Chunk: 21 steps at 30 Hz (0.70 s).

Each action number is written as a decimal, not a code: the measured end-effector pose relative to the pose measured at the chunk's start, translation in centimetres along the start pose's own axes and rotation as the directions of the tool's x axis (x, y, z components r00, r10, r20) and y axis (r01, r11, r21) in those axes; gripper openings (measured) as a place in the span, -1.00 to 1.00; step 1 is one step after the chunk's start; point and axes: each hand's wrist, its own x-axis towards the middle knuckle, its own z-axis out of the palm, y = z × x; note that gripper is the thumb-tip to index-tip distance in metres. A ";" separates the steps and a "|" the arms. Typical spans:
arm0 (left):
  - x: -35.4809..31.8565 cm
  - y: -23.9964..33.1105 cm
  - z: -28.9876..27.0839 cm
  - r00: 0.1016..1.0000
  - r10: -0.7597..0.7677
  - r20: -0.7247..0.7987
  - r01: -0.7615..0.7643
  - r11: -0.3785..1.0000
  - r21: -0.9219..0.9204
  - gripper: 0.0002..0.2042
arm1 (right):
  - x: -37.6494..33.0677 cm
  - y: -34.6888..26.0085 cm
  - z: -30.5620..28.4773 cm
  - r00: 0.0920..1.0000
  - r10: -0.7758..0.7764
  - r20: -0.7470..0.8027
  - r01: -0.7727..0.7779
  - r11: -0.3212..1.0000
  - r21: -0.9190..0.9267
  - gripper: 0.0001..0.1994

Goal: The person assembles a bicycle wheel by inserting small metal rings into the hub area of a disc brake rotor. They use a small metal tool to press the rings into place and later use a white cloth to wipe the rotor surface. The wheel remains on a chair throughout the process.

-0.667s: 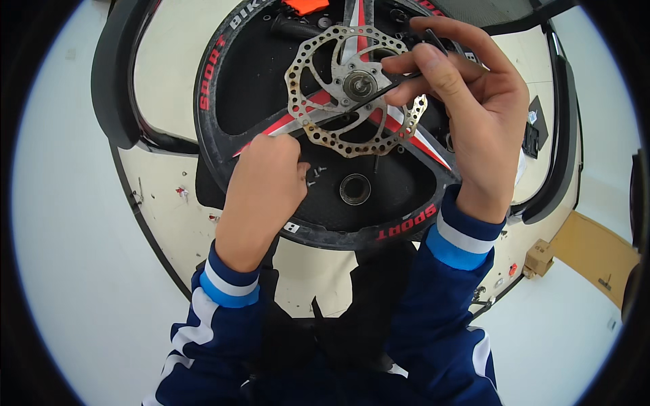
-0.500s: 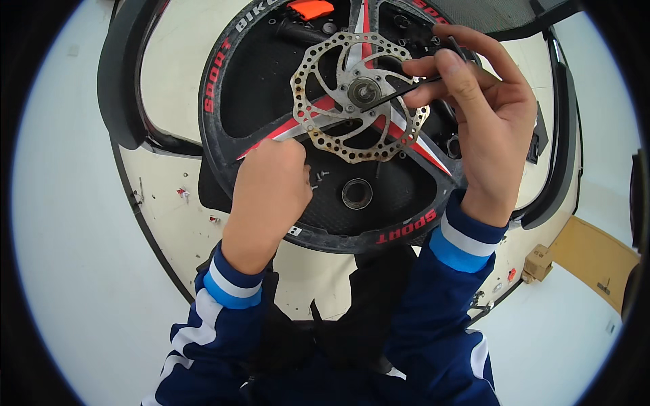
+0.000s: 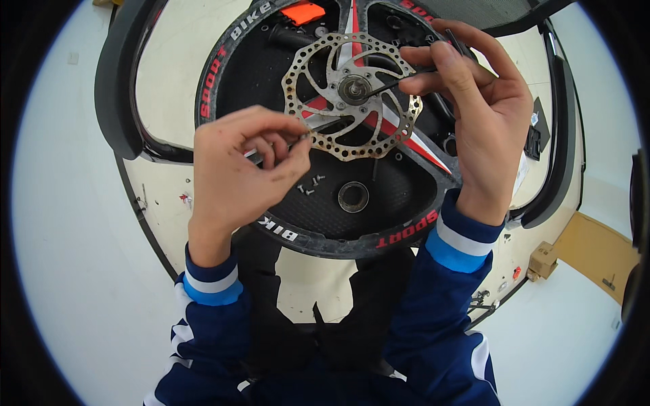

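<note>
A black wheel [image 3: 325, 247] with red and white spokes lies flat before me. On its hub sits a silver brake disc [image 3: 342, 150] with drilled holes and some rusty stains. My right hand [image 3: 489, 118] is closed on a black hex key [image 3: 391, 86], whose long arm reaches down to the hub centre. Over the disc's left edge, my left hand [image 3: 233, 169] pinches what looks like a small screw [image 3: 304, 136], mostly hidden by the fingertips. Several loose screws [image 3: 311, 191] lie below the disc, beside a metal ring [image 3: 353, 210].
Black armrests [image 3: 114, 88] flank the wheel on both sides. An orange piece [image 3: 302, 13] and a black cylindrical part [image 3: 290, 36] lie near the wheel's far side. On the floor at right stands a cardboard box [image 3: 543, 260]. Small parts are scattered on the floor.
My left hand has risen from beside the loose screws and turned, moving up and left with a small piece in its fingertips. The hex key's tip has shifted slightly up on the hub.
</note>
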 end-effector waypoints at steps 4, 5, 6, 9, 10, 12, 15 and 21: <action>2.7 -0.4 1.3 0.976 0.194 -0.102 -0.174 0.969 0.173 -0.86 | 0.2 -0.1 0.7 1.000 -0.009 0.002 0.009 1.000 -0.015 -0.66; 3.5 -0.6 2.0 0.959 0.250 -0.131 -0.219 0.952 0.212 -0.85 | 0.1 -0.2 0.8 1.000 0.000 -0.002 0.000 1.000 -0.031 -0.66; 4.0 -1.0 2.5 0.939 0.306 -0.157 -0.261 0.932 0.253 -0.84 | 0.0 -0.2 0.8 1.000 -0.005 0.005 0.005 1.000 0.003 -0.66; 4.4 -2.4 3.2 0.916 0.381 -0.126 -0.335 0.899 0.280 -0.83 | -0.1 -0.4 1.0 1.000 -0.013 0.023 0.011 0.997 0.073 -0.66; 4.4 -2.7 3.3 0.902 0.417 -0.116 -0.365 0.877 0.313 -0.83 | 0.0 -0.5 1.1 1.000 -0.011 0.024 0.009 0.997 0.074 -0.66; 4.1 -2.4 3.5 0.926 0.356 -0.124 -0.299 0.894 0.334 -0.83 | -0.1 -0.5 1.0 1.000 -0.015 0.021 0.014 0.997 0.074 -0.66; 4.0 -2.4 3.3 0.945 0.306 -0.119 -0.251 0.906 0.340 -0.81 | -0.1 -0.1 1.0 0.999 -0.023 0.022 0.022 0.998 0.060 -0.66; 4.1 -2.5 3.2 0.957 0.262 -0.124 -0.217 0.930 0.296 -0.82 | 0.0 -0.2 2.4 1.000 -0.011 0.011 0.010 0.996 0.087 -0.71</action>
